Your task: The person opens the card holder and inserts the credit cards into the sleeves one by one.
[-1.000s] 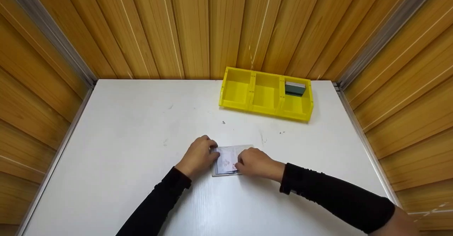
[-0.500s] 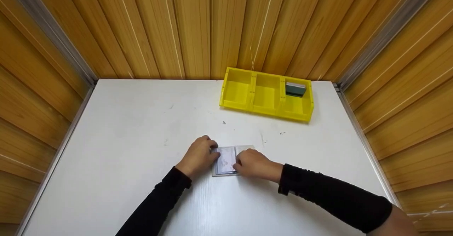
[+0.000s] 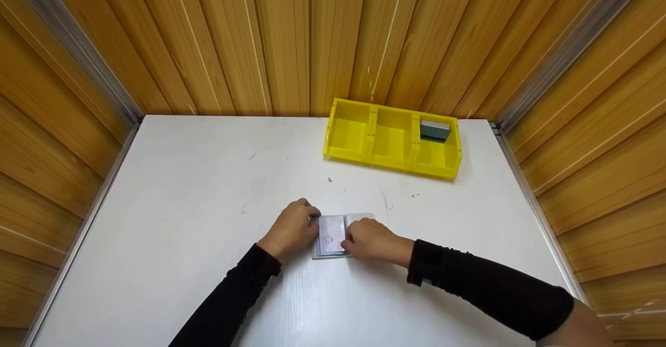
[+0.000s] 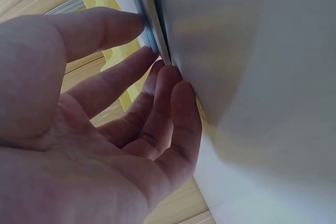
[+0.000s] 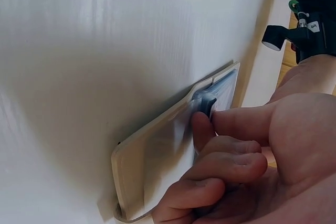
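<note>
A pale card holder point(image 3: 360, 216) lies spread open on the white table, its clear sleeves point(image 3: 331, 231) stacked on the left half. My left hand point(image 3: 291, 228) holds the left edge; in the left wrist view the thumb rests over the sleeves and the other fingers point(image 4: 181, 114) curl at the rim. With thumb and index finger, my right hand point(image 3: 375, 240) pinches a dark-edged card point(image 5: 209, 104) at the sleeves' inner edge. Most of that card is hidden by the fingers and plastic. The bare right flap point(image 5: 131, 166) lies beneath the right hand.
A yellow three-compartment bin point(image 3: 393, 167) stands at the back right of the table point(image 3: 208, 180). Its right compartment holds a dark green and white block point(image 3: 434, 131), perhaps stacked cards. Wood-look panels point(image 3: 281, 45) enclose the back and sides.
The right hand has shifted slightly left, and the pinched card, which stuck out tilted over the middle, now lies straighter and further left within the sleeve. The left hand stays in place.
</note>
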Demonstrator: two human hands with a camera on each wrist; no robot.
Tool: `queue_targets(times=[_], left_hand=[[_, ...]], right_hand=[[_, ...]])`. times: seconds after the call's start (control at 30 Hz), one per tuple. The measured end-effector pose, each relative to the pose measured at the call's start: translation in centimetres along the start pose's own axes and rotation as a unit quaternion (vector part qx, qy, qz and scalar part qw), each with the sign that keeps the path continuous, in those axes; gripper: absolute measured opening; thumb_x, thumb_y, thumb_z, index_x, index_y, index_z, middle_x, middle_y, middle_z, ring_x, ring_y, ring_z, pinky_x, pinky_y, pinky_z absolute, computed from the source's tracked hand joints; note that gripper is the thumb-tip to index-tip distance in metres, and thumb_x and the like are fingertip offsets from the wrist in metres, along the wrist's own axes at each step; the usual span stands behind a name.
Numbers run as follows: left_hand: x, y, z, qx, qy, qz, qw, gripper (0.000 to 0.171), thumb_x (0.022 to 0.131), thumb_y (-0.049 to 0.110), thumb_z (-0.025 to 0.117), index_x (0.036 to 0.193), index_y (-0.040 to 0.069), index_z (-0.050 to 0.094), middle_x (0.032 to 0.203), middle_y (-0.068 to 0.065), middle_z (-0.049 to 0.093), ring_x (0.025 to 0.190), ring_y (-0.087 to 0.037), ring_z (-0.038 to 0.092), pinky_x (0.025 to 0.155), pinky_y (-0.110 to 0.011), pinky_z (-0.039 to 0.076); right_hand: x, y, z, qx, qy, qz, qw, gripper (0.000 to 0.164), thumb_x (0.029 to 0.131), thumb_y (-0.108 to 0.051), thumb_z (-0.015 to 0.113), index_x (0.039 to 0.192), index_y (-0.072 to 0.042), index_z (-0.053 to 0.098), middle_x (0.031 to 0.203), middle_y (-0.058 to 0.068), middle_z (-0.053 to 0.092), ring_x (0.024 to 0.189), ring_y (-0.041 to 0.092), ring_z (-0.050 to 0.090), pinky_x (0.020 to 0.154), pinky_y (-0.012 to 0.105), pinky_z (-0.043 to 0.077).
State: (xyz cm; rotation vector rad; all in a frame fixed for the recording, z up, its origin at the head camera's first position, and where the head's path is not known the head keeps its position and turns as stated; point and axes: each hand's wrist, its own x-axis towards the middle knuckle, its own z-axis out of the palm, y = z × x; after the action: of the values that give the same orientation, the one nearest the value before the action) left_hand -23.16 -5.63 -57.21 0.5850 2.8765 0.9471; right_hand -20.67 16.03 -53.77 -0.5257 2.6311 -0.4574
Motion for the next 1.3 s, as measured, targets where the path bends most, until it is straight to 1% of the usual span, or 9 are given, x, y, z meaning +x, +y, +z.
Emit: queue_targets(times=[0.2, 0.3, 0.43, 0.57, 0.8, 0.93, 1.1, 1.2, 1.3], left_hand=[[0.0, 0.1, 0.0, 0.001, 0.000, -0.002, 1.0000, 0.029, 0.080, 0.011, 0.065, 0.108, 0.007, 0.075, 0.101, -0.008, 0.067, 0.093, -0.021, 0.060, 0.086, -0.039, 0.050], [0.0, 0.1, -0.1, 0.002, 0.001, 0.000, 1.0000, 0.029, 0.081, 0.010, 0.066, 0.108, 0.006, 0.075, 0.101, -0.009, 0.067, 0.093, -0.021, 0.060, 0.086, -0.039, 0.050], [0.0, 0.1, 0.0, 0.001, 0.003, 0.003, 1.0000, 0.029, 0.081, 0.009, 0.065, 0.107, 0.006, 0.075, 0.100, -0.009, 0.067, 0.092, -0.021, 0.059, 0.085, -0.038, 0.050], [0.0, 0.0, 0.0, 0.000, 0.002, 0.001, 1.0000, 0.028, 0.081, 0.009, 0.064, 0.107, 0.007, 0.075, 0.100, -0.008, 0.066, 0.091, -0.020, 0.058, 0.084, -0.037, 0.049], [-0.1, 0.1, 0.0, 0.010, 0.000, 0.010, 0.9999, 0.027, 0.087, 0.013, 0.063, 0.110, 0.006, 0.075, 0.101, -0.009, 0.066, 0.094, -0.021, 0.059, 0.086, -0.037, 0.051], [0.0, 0.1, 0.2, 0.009, 0.005, 0.004, 0.9999, 0.026, 0.088, 0.019, 0.065, 0.108, 0.006, 0.075, 0.100, -0.008, 0.065, 0.094, -0.022, 0.060, 0.086, -0.038, 0.051], [0.0, 0.2, 0.3, 0.008, -0.001, -0.011, 0.9999, 0.029, 0.086, 0.027, 0.072, 0.107, 0.007, 0.075, 0.102, -0.007, 0.065, 0.096, -0.021, 0.060, 0.087, -0.038, 0.050], [0.0, 0.2, 0.3, 0.009, -0.005, -0.016, 0.9998, 0.030, 0.086, 0.029, 0.074, 0.107, 0.007, 0.074, 0.103, -0.007, 0.065, 0.096, -0.021, 0.059, 0.087, -0.038, 0.050], [0.0, 0.2, 0.3, 0.013, -0.007, -0.017, 0.9997, 0.030, 0.086, 0.030, 0.074, 0.107, 0.009, 0.074, 0.102, -0.006, 0.064, 0.094, -0.020, 0.058, 0.085, -0.036, 0.049]], right_hand=[[0.2, -0.1, 0.1, -0.029, -0.006, -0.022, 0.999, 0.028, 0.093, -0.027, 0.063, 0.068, -0.015, 0.062, 0.059, -0.005, 0.049, 0.058, 0.013, 0.045, 0.052, 0.027, 0.036], [0.3, -0.2, 0.1, -0.040, -0.006, -0.029, 0.999, 0.027, 0.093, -0.027, 0.063, 0.069, -0.014, 0.064, 0.060, -0.004, 0.051, 0.060, 0.013, 0.046, 0.055, 0.027, 0.037], [0.4, -0.2, 0.3, -0.035, -0.013, -0.024, 0.999, 0.024, 0.094, -0.028, 0.063, 0.076, -0.013, 0.069, 0.065, -0.003, 0.057, 0.065, 0.015, 0.049, 0.060, 0.029, 0.040], [0.5, -0.3, 0.4, -0.029, -0.015, -0.023, 0.999, 0.022, 0.094, -0.029, 0.063, 0.081, -0.013, 0.071, 0.069, -0.002, 0.059, 0.066, 0.015, 0.050, 0.061, 0.029, 0.041], [0.8, -0.3, 0.5, -0.030, 0.003, -0.033, 0.999, 0.022, 0.094, -0.028, 0.064, 0.079, -0.015, 0.072, 0.069, -0.005, 0.062, 0.068, 0.014, 0.050, 0.064, 0.028, 0.041], [0.8, 0.0, 0.5, -0.010, 0.004, -0.035, 0.999, 0.022, 0.093, -0.028, 0.065, 0.078, -0.015, 0.073, 0.067, -0.006, 0.060, 0.066, 0.012, 0.050, 0.060, 0.026, 0.039], [0.7, 0.3, 0.3, 0.002, 0.011, -0.048, 0.999, 0.022, 0.091, -0.028, 0.067, 0.075, -0.016, 0.073, 0.062, -0.008, 0.056, 0.060, 0.009, 0.048, 0.055, 0.024, 0.037], [0.6, 0.5, 0.0, -0.001, 0.018, -0.046, 0.999, 0.021, 0.091, -0.029, 0.067, 0.076, -0.017, 0.074, 0.062, -0.009, 0.058, 0.062, 0.010, 0.050, 0.057, 0.025, 0.039], [0.4, 0.8, -0.4, -0.008, 0.033, -0.039, 0.999, 0.018, 0.090, -0.030, 0.066, 0.081, -0.018, 0.076, 0.067, -0.008, 0.062, 0.070, 0.013, 0.053, 0.065, 0.028, 0.042]])
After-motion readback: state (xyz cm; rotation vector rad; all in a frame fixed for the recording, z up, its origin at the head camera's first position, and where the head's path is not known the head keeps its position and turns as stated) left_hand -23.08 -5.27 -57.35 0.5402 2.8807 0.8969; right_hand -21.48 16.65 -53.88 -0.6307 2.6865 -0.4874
